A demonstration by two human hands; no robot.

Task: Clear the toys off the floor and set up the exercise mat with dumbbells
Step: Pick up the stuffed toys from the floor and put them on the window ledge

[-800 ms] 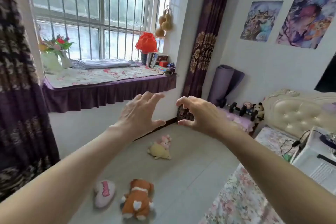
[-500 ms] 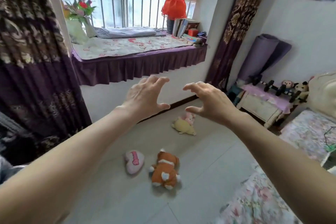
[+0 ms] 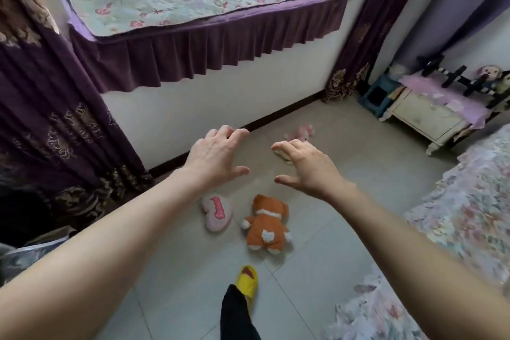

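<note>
Three soft toys lie on the tiled floor. An orange plush dog (image 3: 266,225) lies face down in the middle, with a pink heart-shaped cushion (image 3: 216,212) just left of it. A pink and yellow plush (image 3: 299,134) lies farther off, partly hidden behind my right hand (image 3: 309,167). My left hand (image 3: 218,156) and right hand hover in the air above the toys, fingers spread, holding nothing. A rolled purple exercise mat (image 3: 452,11) leans in the far right corner. Black dumbbells (image 3: 455,78) rest on a small cabinet below it.
A window seat with a purple skirt (image 3: 204,47) runs along the far wall. Dark curtains hang at left (image 3: 41,91) and at right (image 3: 364,36). A flowered bed (image 3: 463,215) fills the right side. My foot in a yellow slipper (image 3: 247,280) stands near the orange dog. A blue stool (image 3: 376,94) sits by the white cabinet (image 3: 425,116).
The view has tilted down and moved closer to the floor toys. Both hands stay spread and empty, now lower over the toys. My slippered foot has come into view.
</note>
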